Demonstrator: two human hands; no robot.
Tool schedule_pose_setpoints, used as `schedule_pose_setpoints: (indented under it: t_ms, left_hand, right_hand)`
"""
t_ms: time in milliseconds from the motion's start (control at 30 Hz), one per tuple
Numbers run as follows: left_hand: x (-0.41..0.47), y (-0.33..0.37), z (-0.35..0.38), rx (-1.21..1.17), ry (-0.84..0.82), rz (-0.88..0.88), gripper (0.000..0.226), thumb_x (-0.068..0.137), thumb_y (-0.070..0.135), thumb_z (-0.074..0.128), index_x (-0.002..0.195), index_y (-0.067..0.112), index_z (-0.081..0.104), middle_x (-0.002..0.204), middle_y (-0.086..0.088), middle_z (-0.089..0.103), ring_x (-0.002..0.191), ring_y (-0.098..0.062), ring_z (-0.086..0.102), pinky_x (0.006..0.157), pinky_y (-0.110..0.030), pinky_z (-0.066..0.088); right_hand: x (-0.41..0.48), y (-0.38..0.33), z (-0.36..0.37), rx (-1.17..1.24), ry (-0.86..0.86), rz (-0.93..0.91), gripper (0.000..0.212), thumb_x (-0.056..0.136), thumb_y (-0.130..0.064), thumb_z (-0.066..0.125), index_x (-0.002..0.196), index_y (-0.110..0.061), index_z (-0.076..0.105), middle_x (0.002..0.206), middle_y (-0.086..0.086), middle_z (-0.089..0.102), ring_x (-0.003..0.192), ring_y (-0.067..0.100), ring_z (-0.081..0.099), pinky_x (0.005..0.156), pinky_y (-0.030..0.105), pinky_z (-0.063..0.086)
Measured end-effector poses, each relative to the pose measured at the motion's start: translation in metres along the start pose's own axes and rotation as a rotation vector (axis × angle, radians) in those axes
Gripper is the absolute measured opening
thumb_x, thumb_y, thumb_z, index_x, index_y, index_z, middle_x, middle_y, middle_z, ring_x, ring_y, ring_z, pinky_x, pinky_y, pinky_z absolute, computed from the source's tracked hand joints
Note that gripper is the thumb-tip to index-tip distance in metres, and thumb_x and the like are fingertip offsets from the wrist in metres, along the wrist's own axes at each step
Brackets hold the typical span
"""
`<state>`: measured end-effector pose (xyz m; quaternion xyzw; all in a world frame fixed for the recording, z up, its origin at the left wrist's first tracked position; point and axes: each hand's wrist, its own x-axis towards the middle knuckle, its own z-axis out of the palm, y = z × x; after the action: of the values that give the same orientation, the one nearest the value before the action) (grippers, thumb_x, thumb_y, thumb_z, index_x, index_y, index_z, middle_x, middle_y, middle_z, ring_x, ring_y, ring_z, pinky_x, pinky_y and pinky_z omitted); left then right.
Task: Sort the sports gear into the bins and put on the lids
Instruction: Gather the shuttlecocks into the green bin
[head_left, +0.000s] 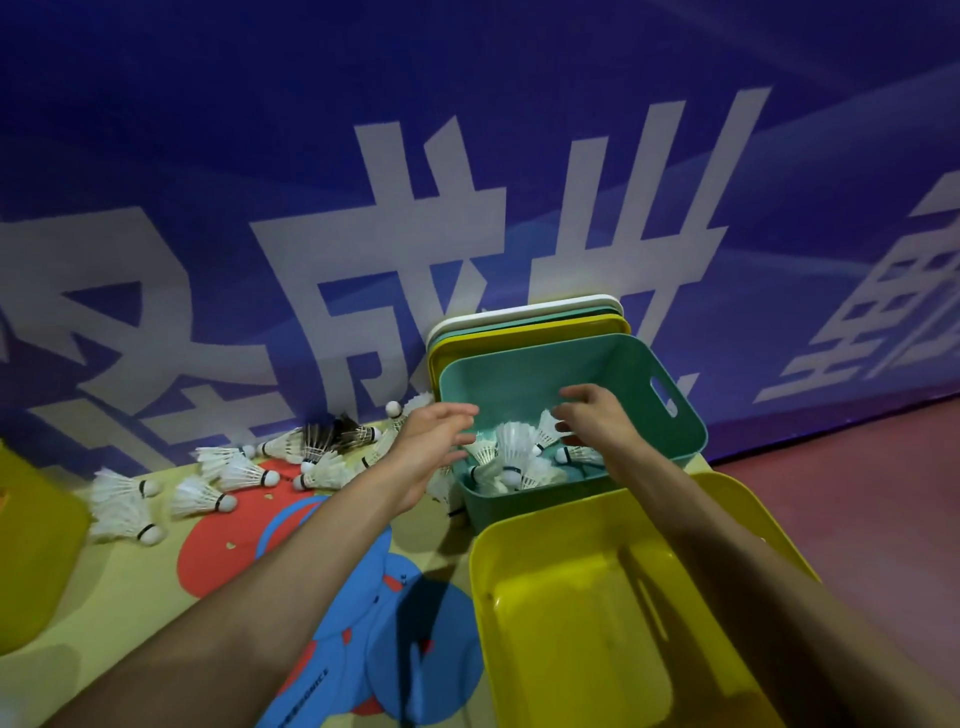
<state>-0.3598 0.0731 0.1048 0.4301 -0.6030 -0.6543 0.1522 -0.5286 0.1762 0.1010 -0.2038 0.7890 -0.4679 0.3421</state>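
Observation:
A teal bin (597, 364) stands by the wall with several white shuttlecocks (511, 457) lying in its bottom. My left hand (434, 447) hovers at the bin's left rim, fingers spread and holding nothing. Over the bin's inside, my right hand (592, 421) hangs with loose fingers just above the shuttlecocks. In front of the teal bin sits an empty yellow bin (597, 623). More white shuttlecocks (228, 478) and a few dark-feathered ones (343, 434) lie scattered on the mat to the left.
Three lids, white, teal and yellow (530, 322), lean against the blue banner wall behind the teal bin. Another yellow container (31, 545) shows at the left edge. The patterned mat (311, 561) covers the floor; red floor (857, 493) lies to the right.

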Motion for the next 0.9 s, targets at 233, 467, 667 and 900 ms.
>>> schedule_pose_setpoints:
  t_ms: [233,467,667,900]
  left_hand:
    - [0.005,-0.006,-0.047,-0.026,0.142,0.059,0.020,0.094,0.009,0.053,0.108,0.015,0.067,0.112,-0.005,0.067,0.103,-0.019,0.064,0.084,-0.028,0.051]
    - [0.016,-0.027,-0.111,-0.073,0.250,0.043,0.020,0.090,0.007,0.057,0.092,0.023,0.068,0.097,0.001,0.069,0.100,-0.018,0.066,0.086,-0.029,0.049]
    - [0.025,-0.059,-0.163,-0.090,0.337,-0.030,0.016,0.091,0.008,0.056,0.099,0.018,0.066,0.095,-0.003,0.068,0.093,-0.019,0.063,0.080,-0.027,0.048]
    - [0.046,-0.123,-0.184,-0.094,0.359,-0.193,0.018,0.089,0.007,0.057,0.105,0.012,0.065,0.097,-0.006,0.068,0.075,-0.012,0.062,0.062,-0.019,0.044]
  right_hand:
    - [-0.001,-0.020,0.039,-0.060,-0.021,-0.120,0.032,0.091,-0.010,0.057,0.122,-0.010,0.055,0.108,0.009,0.063,0.096,0.024,0.065,0.078,0.036,0.055]
    - [0.001,-0.045,0.104,-0.172,-0.066,-0.282,0.025,0.091,-0.015,0.059,0.115,-0.016,0.062,0.104,0.002,0.066,0.097,0.017,0.064,0.088,0.037,0.056]
    - [0.009,-0.055,0.178,-0.355,-0.176,-0.321,0.023,0.088,-0.015,0.057,0.109,-0.016,0.065,0.102,0.001,0.070,0.092,0.020,0.066,0.085,0.038,0.055]
    - [0.026,-0.036,0.231,-0.594,-0.264,-0.242,0.030,0.090,-0.016,0.050,0.117,-0.015,0.061,0.114,0.006,0.066,0.099,0.023,0.063,0.087,0.033,0.050]
